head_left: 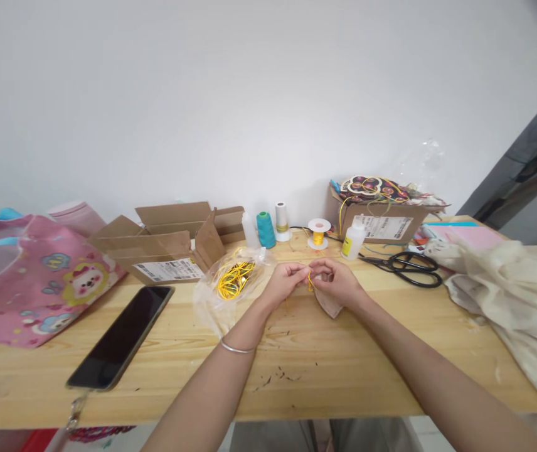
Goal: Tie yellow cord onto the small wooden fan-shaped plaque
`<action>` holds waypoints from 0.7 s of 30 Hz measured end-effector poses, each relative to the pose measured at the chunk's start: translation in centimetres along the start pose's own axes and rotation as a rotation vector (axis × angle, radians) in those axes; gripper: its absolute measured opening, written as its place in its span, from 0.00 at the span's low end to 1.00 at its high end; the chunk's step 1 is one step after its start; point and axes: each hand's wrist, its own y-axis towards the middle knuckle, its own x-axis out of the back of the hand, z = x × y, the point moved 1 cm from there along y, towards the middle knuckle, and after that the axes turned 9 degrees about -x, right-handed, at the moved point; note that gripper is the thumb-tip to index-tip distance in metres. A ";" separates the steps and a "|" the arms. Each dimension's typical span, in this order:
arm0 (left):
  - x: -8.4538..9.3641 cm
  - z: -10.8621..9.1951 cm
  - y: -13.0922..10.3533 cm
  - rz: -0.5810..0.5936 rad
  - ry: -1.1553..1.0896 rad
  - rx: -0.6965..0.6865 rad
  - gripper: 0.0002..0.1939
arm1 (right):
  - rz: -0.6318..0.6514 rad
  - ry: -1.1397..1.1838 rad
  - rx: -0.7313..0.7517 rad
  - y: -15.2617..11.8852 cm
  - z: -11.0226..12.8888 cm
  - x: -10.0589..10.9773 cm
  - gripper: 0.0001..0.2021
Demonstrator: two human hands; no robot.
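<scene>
The yellow cord [310, 282] is at the middle of my work, looped between my two hands just above the counter [344, 376]. The fingers of my left hand [283, 280] are pressed together, pinching at the cord near its top. The fingers of my right hand [339, 282] curl in from the other side, closed on a small pale flat piece [329, 306] that hangs below them; exactly how each fingertip sits is too small to tell. A thin bracelet [238, 348] rings my left wrist.

Near my left hand lies a clear plastic bag [208, 307] with a tangle of yellow cord [233, 281] in it. Beyond my hands stand a teal thread cone [265, 230], a white spool [282, 229], a reel of yellow thread [318, 238] and a bottle with a yellow label [352, 243]. Black-handled scissors [412, 269] lie to the right, in front of a filled cardboard box [416, 227]. Cream cloth [508, 282] is heaped at the far right. On my left are an open carton [155, 250], a dark-screened phone [120, 339] and a pink printed bag [52, 282]. Dark scraps [281, 375] dot the wood between my forearms.
</scene>
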 end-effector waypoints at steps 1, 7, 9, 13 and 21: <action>0.0 0.0 0.0 0.000 -0.004 -0.010 0.13 | 0.015 -0.016 0.010 -0.1 0.1 0.0 0.12; 0.1 0.4 0.2 0.024 0.017 -0.066 0.12 | 0.022 -0.076 0.030 0.0 -0.2 -0.2 0.18; 0.2 0.4 0.3 0.026 0.034 -0.076 0.12 | 0.006 -0.086 0.033 0.1 -0.4 -0.2 0.18; 0.2 0.4 0.3 0.009 0.067 -0.074 0.12 | -0.006 -0.089 0.044 0.2 -0.5 -0.1 0.16; 0.2 0.5 0.3 -0.040 0.117 -0.074 0.11 | 0.007 0.040 -0.047 0.1 -0.1 0.2 0.13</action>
